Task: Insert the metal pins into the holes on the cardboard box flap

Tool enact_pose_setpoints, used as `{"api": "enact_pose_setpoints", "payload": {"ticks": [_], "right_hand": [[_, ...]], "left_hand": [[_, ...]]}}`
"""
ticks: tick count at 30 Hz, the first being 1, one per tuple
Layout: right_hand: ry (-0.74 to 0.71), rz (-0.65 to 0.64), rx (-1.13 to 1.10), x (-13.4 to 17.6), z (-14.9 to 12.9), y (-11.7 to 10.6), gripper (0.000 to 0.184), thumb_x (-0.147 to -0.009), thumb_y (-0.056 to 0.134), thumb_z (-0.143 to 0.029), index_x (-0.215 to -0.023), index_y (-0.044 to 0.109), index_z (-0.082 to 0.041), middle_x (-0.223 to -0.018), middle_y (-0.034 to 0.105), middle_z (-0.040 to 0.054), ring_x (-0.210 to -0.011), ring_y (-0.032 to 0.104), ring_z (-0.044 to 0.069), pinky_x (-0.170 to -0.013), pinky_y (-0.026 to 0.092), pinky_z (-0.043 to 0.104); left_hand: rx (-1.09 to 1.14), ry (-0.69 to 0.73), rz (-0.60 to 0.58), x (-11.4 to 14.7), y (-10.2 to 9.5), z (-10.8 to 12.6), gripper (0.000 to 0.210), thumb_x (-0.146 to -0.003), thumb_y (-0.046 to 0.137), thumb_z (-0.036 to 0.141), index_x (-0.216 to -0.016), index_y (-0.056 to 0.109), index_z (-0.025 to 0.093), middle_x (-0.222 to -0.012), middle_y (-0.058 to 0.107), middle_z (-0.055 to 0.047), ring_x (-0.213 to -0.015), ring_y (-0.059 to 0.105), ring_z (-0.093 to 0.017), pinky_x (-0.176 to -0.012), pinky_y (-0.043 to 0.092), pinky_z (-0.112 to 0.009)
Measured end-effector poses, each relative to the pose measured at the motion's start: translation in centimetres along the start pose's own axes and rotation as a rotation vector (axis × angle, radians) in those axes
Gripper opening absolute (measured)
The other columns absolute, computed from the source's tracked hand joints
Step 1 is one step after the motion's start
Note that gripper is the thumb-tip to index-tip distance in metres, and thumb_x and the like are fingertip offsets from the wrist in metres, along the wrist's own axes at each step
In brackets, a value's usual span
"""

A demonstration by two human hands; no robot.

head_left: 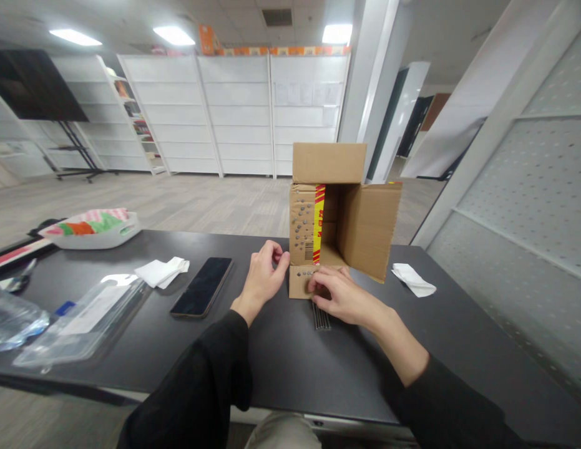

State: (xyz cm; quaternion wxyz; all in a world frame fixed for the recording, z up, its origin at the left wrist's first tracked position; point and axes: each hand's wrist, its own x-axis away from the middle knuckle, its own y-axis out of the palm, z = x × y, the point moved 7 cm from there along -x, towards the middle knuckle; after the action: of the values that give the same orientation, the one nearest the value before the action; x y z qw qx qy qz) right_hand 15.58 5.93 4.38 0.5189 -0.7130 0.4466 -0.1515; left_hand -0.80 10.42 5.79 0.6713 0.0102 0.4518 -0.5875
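Note:
A cardboard box stands on the dark table, its open side toward me and its flaps spread. Grey round dots are scattered over its left flap, and a few sit in a row on the lower flap. My right hand is at the lower flap with thumb and fingers brought together; whatever is between the tips is hidden. Just under it lie several thin grey rods, side by side. Beside the box's left edge is my left hand, fingers loosely bent and thumb a little apart, with nothing seen in it.
A phone, a folded tissue and a clear plastic case lie to the left. Farther left are a water bottle and a white basket with coloured cloth. Another tissue lies right of the box, near a perforated partition.

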Motion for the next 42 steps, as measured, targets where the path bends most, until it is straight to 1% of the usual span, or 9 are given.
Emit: {"api": "enact_pose_setpoints", "payload": {"ticks": [5,11,14,18,21,27,32,37,42], "right_hand": [[-0.012,-0.047,-0.013,0.2,-0.2,0.2,0.013,-0.081,0.068,-0.013,-0.089,0.061,-0.022,-0.097,0.061,0.0011,-0.098,0.054,0.02,-0.087,0.031,0.035],[-0.004,-0.096,0.024,0.3,-0.1,0.8,0.013,-0.081,0.069,-0.015,-0.09,0.063,-0.022,-0.095,0.06,0.0015,-0.099,0.053,0.022,-0.087,0.032,0.037],[0.002,-0.099,0.05,0.3,-0.1,1.0,0.012,-0.082,0.07,-0.017,-0.09,0.064,-0.023,-0.095,0.06,0.0015,-0.099,0.052,0.023,-0.088,0.031,0.038],[0.004,-0.089,0.061,0.2,-0.3,1.1,0.007,-0.086,0.07,-0.023,-0.09,0.063,-0.022,-0.094,0.06,0.0014,-0.095,0.053,0.022,-0.085,0.031,0.036],[-0.016,-0.085,0.043,0.1,-0.8,1.1,0.006,-0.086,0.067,-0.019,-0.089,0.064,-0.022,-0.093,0.06,0.0014,-0.095,0.053,0.021,-0.085,0.032,0.036],[-0.073,-0.124,-0.005,0.0,-2.3,2.1,0.015,-0.083,0.06,-0.009,-0.088,0.064,-0.022,-0.091,0.059,0.0018,-0.096,0.054,0.021,-0.09,0.032,0.038],[-0.092,-0.139,0.032,-0.1,-3.1,2.8,0.015,-0.083,0.056,-0.007,-0.085,0.062,-0.021,-0.09,0.057,0.0023,-0.094,0.052,0.02,-0.087,0.033,0.036],[-0.096,-0.133,0.048,-0.2,-3.4,3.0,0.015,-0.083,0.054,-0.007,-0.084,0.06,-0.02,-0.088,0.056,0.0023,-0.093,0.051,0.02,-0.085,0.032,0.035],[-0.097,-0.132,0.056,-0.2,-3.4,3.1,0.014,-0.083,0.053,-0.008,-0.083,0.059,-0.02,-0.087,0.055,0.0019,-0.091,0.05,0.019,-0.084,0.032,0.035]], "left_hand": [[-0.003,-0.004,-0.002,0.0,0.0,0.1,0.016,-0.092,0.05,0.033,-0.082,0.047,0.021,-0.075,0.057,0.0,-0.072,0.056,-0.014,-0.069,0.042,-0.029],[-0.013,-0.011,-0.005,0.0,-0.1,0.1,0.016,-0.092,0.05,0.034,-0.082,0.048,0.021,-0.075,0.058,0.0,-0.071,0.056,-0.014,-0.068,0.042,-0.028],[-0.009,-0.008,-0.003,0.1,0.0,0.0,0.016,-0.092,0.05,0.034,-0.082,0.048,0.021,-0.075,0.057,0.0,-0.071,0.056,-0.014,-0.068,0.042,-0.028],[-0.001,-0.004,-0.001,0.1,0.0,-0.1,0.016,-0.092,0.049,0.034,-0.083,0.048,0.021,-0.076,0.057,0.0,-0.072,0.057,-0.015,-0.068,0.042,-0.028],[-0.007,-0.004,-0.003,0.1,0.0,-0.1,0.016,-0.092,0.049,0.034,-0.082,0.048,0.021,-0.076,0.058,0.0,-0.071,0.056,-0.014,-0.069,0.042,-0.028],[-0.023,-0.005,0.004,0.0,-0.1,0.1,0.017,-0.092,0.049,0.035,-0.082,0.048,0.021,-0.075,0.057,0.0,-0.07,0.056,-0.014,-0.069,0.042,-0.029],[-0.017,-0.004,0.002,0.0,-0.1,0.1,0.016,-0.092,0.049,0.034,-0.082,0.048,0.021,-0.076,0.058,0.0,-0.07,0.056,-0.014,-0.069,0.042,-0.029],[-0.019,-0.006,-0.002,0.0,-0.1,0.1,0.015,-0.092,0.049,0.034,-0.083,0.048,0.021,-0.076,0.058,0.001,-0.07,0.056,-0.014,-0.066,0.041,-0.028],[-0.015,-0.004,0.002,0.0,-0.1,0.1,0.016,-0.092,0.05,0.034,-0.083,0.048,0.021,-0.076,0.058,0.001,-0.07,0.055,-0.014,-0.067,0.041,-0.028]]}}
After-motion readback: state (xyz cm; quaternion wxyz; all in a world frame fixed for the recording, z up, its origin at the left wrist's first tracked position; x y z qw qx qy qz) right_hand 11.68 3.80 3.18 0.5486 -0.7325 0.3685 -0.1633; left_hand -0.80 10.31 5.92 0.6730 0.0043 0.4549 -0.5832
